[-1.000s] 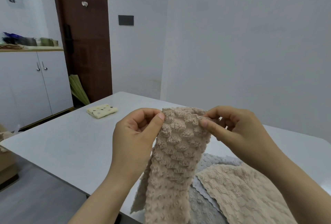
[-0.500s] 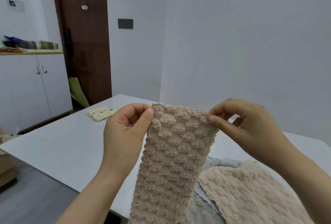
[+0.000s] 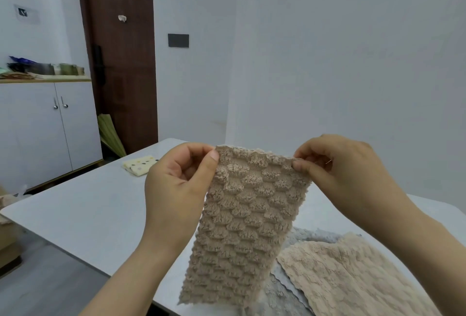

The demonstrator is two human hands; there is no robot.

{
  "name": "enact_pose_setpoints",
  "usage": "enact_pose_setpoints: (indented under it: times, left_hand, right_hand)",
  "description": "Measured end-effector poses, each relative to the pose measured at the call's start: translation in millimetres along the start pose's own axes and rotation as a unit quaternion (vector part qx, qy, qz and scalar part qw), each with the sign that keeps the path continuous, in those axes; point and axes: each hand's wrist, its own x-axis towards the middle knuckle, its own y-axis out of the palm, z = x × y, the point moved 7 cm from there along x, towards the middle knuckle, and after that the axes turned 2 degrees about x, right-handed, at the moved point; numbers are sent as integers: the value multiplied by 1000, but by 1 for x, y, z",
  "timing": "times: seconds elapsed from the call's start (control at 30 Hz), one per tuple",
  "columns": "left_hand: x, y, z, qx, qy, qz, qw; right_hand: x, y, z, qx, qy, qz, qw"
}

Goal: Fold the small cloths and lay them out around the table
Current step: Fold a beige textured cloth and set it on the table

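A beige, bumpy-textured cloth (image 3: pixel 242 227) hangs upright above the near edge of the table (image 3: pixel 83 212). My left hand (image 3: pixel 176 189) pinches its top left corner between thumb and fingers. My right hand (image 3: pixel 338 174) pinches the top right corner. The cloth's top edge is stretched flat between both hands. A folded cream cloth with dark dots (image 3: pixel 139 165) lies at the table's far left corner. A flat beige cloth (image 3: pixel 353 275) lies on a grey cloth (image 3: pixel 282 290) at the near right.
A white cabinet (image 3: pixel 45 134) with items on its top stands at the left, beside a dark wooden door (image 3: pixel 121 63). A cardboard box (image 3: pixel 7 245) sits on the floor at the left edge. White walls are behind the table.
My hands moved apart and spread the beige cloth's top edge from bunched to flat and wide. The cloth now hangs as a broad panel.
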Motion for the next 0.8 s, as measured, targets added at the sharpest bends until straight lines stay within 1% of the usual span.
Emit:
enact_pose_setpoints:
  times: [0.1, 0.23, 0.37, 0.53, 0.7, 0.8]
  left_hand:
    - [1, -3, -2, 4, 7, -6, 1000]
    - [1, -6, -1, 14, 10, -8, 1000]
    - [1, -7, 0, 22, 11, -1, 1000]
    - [-2, -5, -3, 15, 16, 21, 1000]
    - [-7, 6, -10, 42, 37, 58, 997]
    - [-9, 10, -8, 43, 38, 71, 996]
  right_hand:
    - [-2, 1, 1, 12, 6, 4, 1000]
    - [-6, 7, 0, 34, 15, 36, 999]
    - [-10, 12, 0, 90, 19, 72, 993]
    - [-14, 8, 8, 134, -1, 59, 989]
    - [-12, 20, 26, 159, -18, 83, 984]
    - [-11, 25, 32, 194, -16, 75, 978]
